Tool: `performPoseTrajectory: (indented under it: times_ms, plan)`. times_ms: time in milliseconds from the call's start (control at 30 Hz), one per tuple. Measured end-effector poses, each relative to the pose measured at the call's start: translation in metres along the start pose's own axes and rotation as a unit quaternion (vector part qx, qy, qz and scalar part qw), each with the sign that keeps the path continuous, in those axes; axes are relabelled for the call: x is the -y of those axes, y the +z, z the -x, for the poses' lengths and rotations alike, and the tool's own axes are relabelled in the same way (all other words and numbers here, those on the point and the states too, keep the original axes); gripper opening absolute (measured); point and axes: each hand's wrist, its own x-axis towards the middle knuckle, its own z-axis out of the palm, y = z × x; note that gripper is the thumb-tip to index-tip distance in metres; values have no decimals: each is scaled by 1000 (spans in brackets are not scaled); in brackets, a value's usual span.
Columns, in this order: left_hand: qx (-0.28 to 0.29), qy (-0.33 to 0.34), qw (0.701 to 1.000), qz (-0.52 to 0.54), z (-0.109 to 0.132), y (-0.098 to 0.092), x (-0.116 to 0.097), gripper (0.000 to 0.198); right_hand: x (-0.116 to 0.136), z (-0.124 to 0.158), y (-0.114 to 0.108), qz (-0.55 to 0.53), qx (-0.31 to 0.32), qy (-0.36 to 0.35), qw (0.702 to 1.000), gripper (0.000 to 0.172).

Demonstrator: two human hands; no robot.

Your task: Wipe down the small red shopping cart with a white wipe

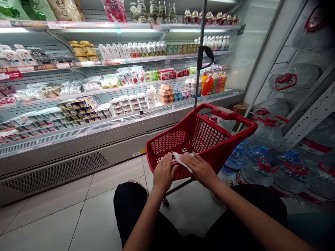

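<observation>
A red plastic shopping trolley (225, 153) with latticed basket walls stands right in front of my knees. My right hand (200, 169) lies over the trolley's near rim, holding a folded white wipe (180, 159) under its fingers. The wipe sticks out from the hand to the left and below. Beside it, my left hand (164, 170) rests on the same rim with its fingers stretched out and nothing visible in them. What lies under both palms is hidden.
An open chiller (125, 129) with shelves of bottles, tubs and packs runs along the far side. Large water bottles (258, 170) with red handles are stacked close on the right. A thin grey pole (200, 38) rises behind the trolley. Pale tiles (104, 209) cover the floor.
</observation>
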Motion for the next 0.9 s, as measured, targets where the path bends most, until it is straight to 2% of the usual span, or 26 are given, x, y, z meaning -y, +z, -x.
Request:
performPoseTrajectory:
  times_ms: [100, 200, 300, 367, 433, 500, 633, 733, 800, 900]
  plan:
    - [9, -5, 1000, 3, -2, -6, 21, 61, -49, 22, -29, 53, -2, 39, 998, 87]
    - [12, -17, 1000, 1, -7, -10, 38, 61, -100, 52, -64, 126, -16, 97, 987, 81]
    - [17, -20, 1000, 1, -11, -10, 44, 62, -138, 78, -93, 177, -40, 157, 971, 71]
    - [23, -26, 999, 6, -13, -8, 41, 63, -153, 87, -100, 191, -58, 189, 961, 66]
    - [28, -38, 999, 8, -14, -6, 36, 64, -156, 87, -97, 188, -70, 208, 957, 63]
    - [30, -46, 998, 5, -15, -3, 30, 65, -145, 78, -82, 169, -69, 207, 961, 62]
    - [24, -42, 999, 6, -13, -1, 23, 65, -91, 51, -38, 97, -38, 154, 983, 70]
    - [19, -33, 999, 7, -11, -2, 24, 64, -60, 39, -20, 60, -10, 98, 993, 75]
    - [16, -28, 999, 8, -9, -3, 25, 62, -63, 42, -23, 63, 1, 74, 995, 75]
    - [10, -22, 1000, 10, -8, -4, 26, 60, -101, 58, -44, 101, -8, 85, 991, 72]
